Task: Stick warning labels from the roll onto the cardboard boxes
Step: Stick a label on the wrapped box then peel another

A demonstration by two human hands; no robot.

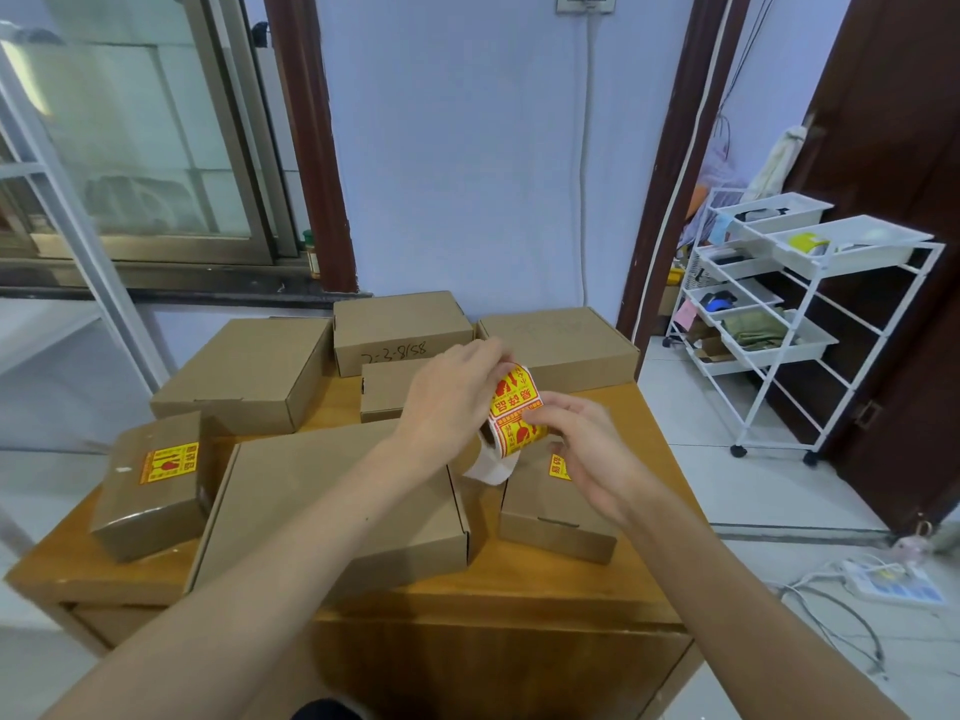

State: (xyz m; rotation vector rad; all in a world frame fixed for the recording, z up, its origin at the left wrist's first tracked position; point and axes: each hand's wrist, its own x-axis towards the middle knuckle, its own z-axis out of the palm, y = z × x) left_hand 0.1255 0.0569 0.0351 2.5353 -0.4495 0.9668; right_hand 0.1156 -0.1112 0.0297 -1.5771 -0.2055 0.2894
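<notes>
My left hand (451, 396) grips the roll of yellow-and-red warning labels (514, 413) above the middle of the table. My right hand (582, 449) pinches the lower label on the roll's front, and white backing paper (491, 467) hangs below. A small box (153, 483) at the left carries a label (170, 462). Another small box (550, 511) under my right hand shows part of a label (558, 467). A large flat box (332, 506) lies in front with a bare top.
More plain boxes stand at the back: a wide one (249, 374) at the left, one with handwriting (400, 330), a low one (387, 389) and one at the right (561, 345). The wooden table (493, 589) bears them all. A white wheeled rack (795, 314) stands to the right; a power strip (893, 587) lies on the floor.
</notes>
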